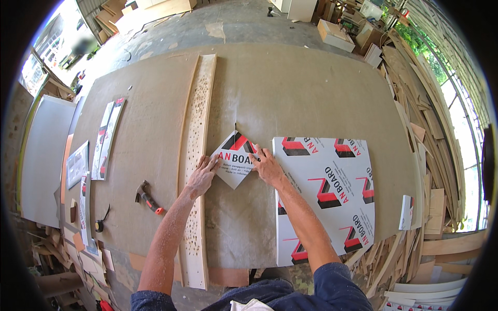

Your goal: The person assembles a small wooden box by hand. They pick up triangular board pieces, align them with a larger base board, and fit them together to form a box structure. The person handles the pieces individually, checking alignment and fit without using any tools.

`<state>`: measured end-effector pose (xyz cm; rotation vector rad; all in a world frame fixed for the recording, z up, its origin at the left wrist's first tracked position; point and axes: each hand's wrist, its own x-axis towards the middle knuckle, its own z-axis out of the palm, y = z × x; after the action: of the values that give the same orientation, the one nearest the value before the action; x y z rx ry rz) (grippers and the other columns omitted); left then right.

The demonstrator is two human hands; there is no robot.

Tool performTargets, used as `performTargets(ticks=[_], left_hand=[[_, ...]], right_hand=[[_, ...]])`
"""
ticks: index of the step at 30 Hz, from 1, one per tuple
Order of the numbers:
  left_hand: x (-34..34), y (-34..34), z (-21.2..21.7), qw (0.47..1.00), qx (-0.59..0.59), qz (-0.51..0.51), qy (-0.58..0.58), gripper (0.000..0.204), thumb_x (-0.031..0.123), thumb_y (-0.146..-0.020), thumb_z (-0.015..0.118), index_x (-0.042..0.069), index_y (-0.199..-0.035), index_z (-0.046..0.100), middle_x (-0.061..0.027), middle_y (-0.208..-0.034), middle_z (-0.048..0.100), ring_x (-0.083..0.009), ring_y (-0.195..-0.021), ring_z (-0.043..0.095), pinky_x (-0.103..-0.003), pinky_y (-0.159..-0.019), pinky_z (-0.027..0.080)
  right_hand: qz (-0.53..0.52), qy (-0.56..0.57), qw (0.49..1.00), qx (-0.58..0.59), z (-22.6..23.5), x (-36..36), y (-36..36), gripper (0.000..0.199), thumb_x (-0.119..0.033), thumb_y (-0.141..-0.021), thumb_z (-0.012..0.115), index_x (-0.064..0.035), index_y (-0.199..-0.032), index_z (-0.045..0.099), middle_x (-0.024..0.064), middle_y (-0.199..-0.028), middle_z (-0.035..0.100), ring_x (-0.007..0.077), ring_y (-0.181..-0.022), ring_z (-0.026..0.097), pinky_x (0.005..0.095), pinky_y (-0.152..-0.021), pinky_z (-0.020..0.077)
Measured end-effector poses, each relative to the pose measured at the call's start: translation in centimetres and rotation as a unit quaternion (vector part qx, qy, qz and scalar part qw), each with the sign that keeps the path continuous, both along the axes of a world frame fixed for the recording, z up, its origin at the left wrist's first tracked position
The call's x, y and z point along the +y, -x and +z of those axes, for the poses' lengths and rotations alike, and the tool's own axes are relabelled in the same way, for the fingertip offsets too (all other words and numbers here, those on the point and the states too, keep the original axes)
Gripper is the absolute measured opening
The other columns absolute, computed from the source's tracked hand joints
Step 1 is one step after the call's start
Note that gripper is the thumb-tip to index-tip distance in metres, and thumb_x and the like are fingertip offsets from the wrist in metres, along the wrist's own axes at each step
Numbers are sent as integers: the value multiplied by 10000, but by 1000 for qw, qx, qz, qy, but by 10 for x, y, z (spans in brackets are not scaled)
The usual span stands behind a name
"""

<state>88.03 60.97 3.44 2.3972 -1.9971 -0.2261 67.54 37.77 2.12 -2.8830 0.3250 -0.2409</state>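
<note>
Both hands pressing flat on a small diamond-turned panel piece [234,159]. Left hand [201,175] fingers spread open on its left corner; right hand [267,166] fingers open on its right edge. Piece lying on the surface [290,93] between them. Large panel [327,192] just right of the right fingers, drilled strip [196,155] under the left. Hammer [148,198] lying untouched, further left. Placement looks underway, nothing fixed yet.
</note>
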Motion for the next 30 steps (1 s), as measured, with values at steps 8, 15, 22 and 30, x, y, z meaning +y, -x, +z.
performTargets(ticks=[8, 15, 22, 30], left_hand=[[-4, -7, -8, 1000, -2, 4, 8, 810, -84, -791, 566, 35, -1570, 377, -140, -1680, 252, -388, -1518, 298, -479, -1300, 159], [-12, -10, -3, 1000, -8, 6, -3, 808, -88, -794, 568, 42, -1569, 380, -137, -1681, 252, -383, -1519, 297, -476, -1299, 163], [-15, -17, -5, 1000, -3, 3, -2, 727, -35, -836, 526, 6, -1550, 399, -160, -1678, 254, -400, -1526, 276, -470, -1308, 128], [-21, -20, -1, 1000, -6, 1, 0, 736, -43, -820, 543, 4, -1543, 413, -159, -1679, 255, -392, -1525, 286, -462, -1308, 135]], right_hand=[[2, 33, 999, -7, -5, -6, -6, 584, -267, -881, 758, -73, -1413, 617, 252, -1543, 420, 350, -1258, 493, 408, -1130, 423], [-4, 31, 999, -13, -11, -12, -10, 576, -253, -887, 752, -87, -1421, 614, 251, -1548, 419, 355, -1279, 482, 414, -1133, 421], [-7, 12, 1000, -6, -9, -16, -16, 577, -250, -886, 752, -93, -1423, 614, 247, -1559, 416, 359, -1290, 481, 415, -1140, 415], [-8, 9, 1000, -1, -9, -23, -21, 575, -247, -889, 751, -94, -1425, 612, 250, -1564, 410, 363, -1306, 473, 421, -1142, 416]])
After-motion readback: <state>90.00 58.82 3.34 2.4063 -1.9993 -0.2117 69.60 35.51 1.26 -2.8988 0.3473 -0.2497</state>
